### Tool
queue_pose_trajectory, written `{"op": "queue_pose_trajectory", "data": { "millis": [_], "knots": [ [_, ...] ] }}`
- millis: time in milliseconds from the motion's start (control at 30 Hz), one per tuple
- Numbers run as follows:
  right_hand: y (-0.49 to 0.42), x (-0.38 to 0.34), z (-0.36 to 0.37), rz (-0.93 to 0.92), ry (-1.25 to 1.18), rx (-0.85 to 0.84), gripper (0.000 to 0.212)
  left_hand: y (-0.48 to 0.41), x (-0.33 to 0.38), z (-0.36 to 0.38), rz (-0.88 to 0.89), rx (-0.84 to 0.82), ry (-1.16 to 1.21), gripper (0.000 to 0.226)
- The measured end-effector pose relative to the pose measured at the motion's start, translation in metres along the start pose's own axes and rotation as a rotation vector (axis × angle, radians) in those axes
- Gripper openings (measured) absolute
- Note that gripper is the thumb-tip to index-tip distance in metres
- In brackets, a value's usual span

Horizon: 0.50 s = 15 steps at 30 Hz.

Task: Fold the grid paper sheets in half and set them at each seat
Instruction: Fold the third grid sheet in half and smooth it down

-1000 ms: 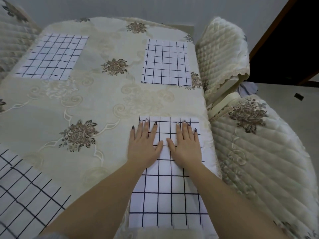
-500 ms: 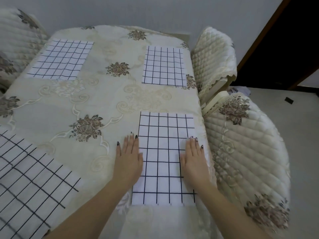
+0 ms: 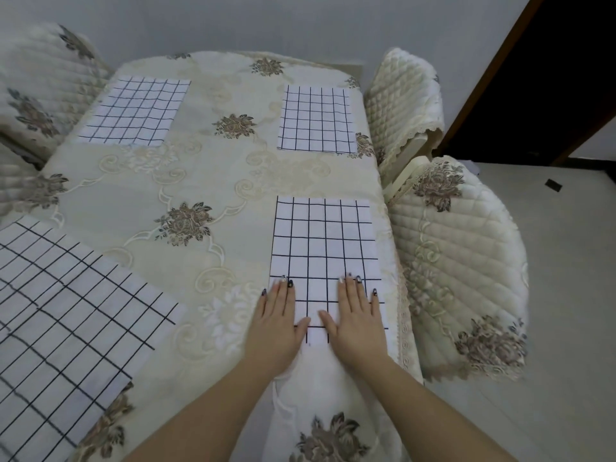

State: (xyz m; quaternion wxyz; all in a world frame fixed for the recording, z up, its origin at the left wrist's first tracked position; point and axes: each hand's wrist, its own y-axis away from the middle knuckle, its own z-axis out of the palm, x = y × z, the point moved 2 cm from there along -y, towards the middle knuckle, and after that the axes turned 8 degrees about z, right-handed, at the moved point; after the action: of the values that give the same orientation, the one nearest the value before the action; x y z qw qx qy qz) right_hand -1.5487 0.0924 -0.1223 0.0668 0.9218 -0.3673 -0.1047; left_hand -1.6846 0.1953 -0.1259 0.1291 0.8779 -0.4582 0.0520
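A folded grid paper sheet (image 3: 325, 248) lies at the near right seat on the table (image 3: 213, 181). My left hand (image 3: 278, 323) and my right hand (image 3: 358, 320) press flat on its near end, fingers straight, thumbs almost meeting. Two more folded grid sheets lie farther off: a far right sheet (image 3: 316, 120) and a far left sheet (image 3: 135, 111). A larger grid sheet (image 3: 70, 325) lies at the near left, partly out of view.
A cream embroidered cloth covers the table. Quilted chairs stand on the right, one near (image 3: 463, 268) and one far (image 3: 405, 98), and another at the far left (image 3: 40, 91). Bare floor (image 3: 566, 295) and a dark doorway lie to the right.
The near right sheet has slid farther onto the table, away from the edge. Both hands moved from its middle out to its sides, then in to its near end.
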Motion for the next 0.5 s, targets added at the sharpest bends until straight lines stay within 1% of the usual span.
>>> {"op": "queue_pose_trajectory", "data": {
  "millis": [100, 233, 367, 500],
  "knots": [
    [0.006, 0.018, -0.005, 0.054, -0.018, -0.012, 0.075, 0.007, -0.007, 0.002, -0.048, 0.019, -0.018, 0.083],
    [0.011, 0.033, -0.009, 0.099, -0.030, -0.014, 0.074, 0.015, -0.013, 0.002, -0.111, 0.017, 0.004, 0.085],
    [0.012, 0.037, -0.010, 0.115, -0.006, -0.055, 0.075, 0.018, -0.018, 0.006, -0.109, 0.044, -0.010, 0.082],
    [0.009, 0.035, -0.013, 0.116, 0.034, -0.115, 0.075, 0.018, -0.022, 0.004, -0.106, 0.025, 0.012, 0.090]
  ]
}}
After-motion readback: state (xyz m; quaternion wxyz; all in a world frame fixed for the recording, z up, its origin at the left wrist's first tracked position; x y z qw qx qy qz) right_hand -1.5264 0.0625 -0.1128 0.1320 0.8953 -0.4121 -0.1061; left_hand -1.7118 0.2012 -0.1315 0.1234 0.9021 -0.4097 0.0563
